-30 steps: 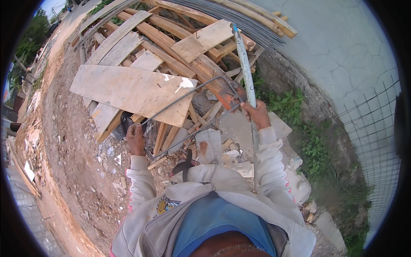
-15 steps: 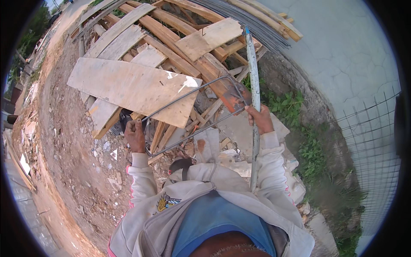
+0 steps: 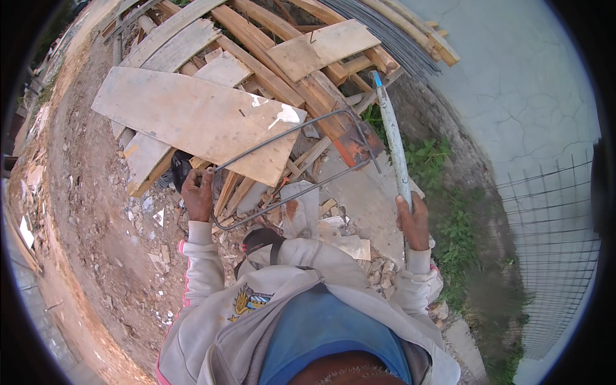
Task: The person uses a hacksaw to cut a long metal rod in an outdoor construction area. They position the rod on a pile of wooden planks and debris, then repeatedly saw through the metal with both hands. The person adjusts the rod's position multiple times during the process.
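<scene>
My left hand (image 3: 198, 194) is closed on the left end of a bent steel rebar stirrup (image 3: 276, 205), a long rectangle of thin rod held out in front of me. Its right end, with a free rod tip, hangs beside the rust-stained end of a thick wooden beam (image 3: 350, 142). My right hand (image 3: 414, 221) grips a long, paint-worn pale pipe (image 3: 393, 138) with a blue tip, which slants up and away from me. The pipe and the stirrup are apart. Below the right hand, the pipe's lower part is mostly hidden.
A pile of beams and boards lies ahead, topped by a wide plywood panel (image 3: 192, 119). Thin steel rods (image 3: 385, 32) run along a pale wall (image 3: 513, 83). Wire mesh (image 3: 545, 244) leans at the right by green weeds (image 3: 452, 237). Broken rubble (image 3: 378, 273) covers the ground near me.
My right hand has slid lower along the pipe and moved right, away from the stirrup's end. The pipe has shifted right and tilts more. My left hand still holds the stirrup.
</scene>
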Tool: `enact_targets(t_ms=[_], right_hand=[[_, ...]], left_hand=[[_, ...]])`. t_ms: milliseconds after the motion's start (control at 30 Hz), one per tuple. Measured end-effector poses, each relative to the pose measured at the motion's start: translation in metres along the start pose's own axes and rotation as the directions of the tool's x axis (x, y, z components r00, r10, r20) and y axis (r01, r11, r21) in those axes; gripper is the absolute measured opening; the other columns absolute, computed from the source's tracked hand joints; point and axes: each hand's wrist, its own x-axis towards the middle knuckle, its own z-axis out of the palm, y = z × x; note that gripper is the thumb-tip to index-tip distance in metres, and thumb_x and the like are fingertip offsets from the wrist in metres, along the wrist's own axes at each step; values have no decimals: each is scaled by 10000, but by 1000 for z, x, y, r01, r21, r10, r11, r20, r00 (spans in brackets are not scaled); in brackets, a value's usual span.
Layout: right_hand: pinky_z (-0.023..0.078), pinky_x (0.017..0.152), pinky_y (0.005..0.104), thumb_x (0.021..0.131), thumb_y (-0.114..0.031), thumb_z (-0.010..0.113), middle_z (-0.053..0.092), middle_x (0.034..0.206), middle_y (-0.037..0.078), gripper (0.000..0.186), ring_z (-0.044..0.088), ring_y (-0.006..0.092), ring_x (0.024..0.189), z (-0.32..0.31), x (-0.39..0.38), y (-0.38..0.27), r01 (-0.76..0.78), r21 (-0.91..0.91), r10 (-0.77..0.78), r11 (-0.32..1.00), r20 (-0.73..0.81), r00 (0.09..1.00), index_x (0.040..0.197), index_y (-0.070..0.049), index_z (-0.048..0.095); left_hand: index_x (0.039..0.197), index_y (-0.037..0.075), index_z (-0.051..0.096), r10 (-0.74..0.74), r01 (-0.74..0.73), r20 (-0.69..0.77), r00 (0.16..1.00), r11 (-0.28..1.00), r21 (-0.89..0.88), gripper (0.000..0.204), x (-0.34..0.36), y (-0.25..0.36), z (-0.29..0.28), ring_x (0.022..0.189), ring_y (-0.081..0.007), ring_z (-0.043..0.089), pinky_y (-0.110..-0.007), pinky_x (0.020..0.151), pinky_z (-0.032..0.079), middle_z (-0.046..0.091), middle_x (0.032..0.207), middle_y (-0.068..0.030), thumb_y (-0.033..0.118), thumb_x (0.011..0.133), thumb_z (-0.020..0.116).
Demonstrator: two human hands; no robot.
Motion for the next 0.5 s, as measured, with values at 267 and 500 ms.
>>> enact_targets(t_ms=[267, 500], right_hand=[[384, 505, 306, 984, -360, 632, 489, 612, 33, 360, 477, 129, 555, -11, -68, 11, -34, -193, 51, 981, 86, 995, 928, -7, 586], [413, 539, 373, 980, -374, 635, 520, 628, 110, 392, 491, 195, 567, 6, -42, 15, 1, -238, 33, 971, 140, 990, 902, 7, 586]], left_hand=[[851, 3, 650, 5, -6, 63, 998, 1000, 26, 270, 0, 10, 0, 694, -55, 477, -225, 631, 398, 580, 734, 26, 248, 931, 729], [819, -1, 672, -25, 21, 80, 996, 999, 49, 260, 11, 19, 2, 669, -50, 482, -229, 611, 405, 611, 710, 15, 227, 895, 769]])
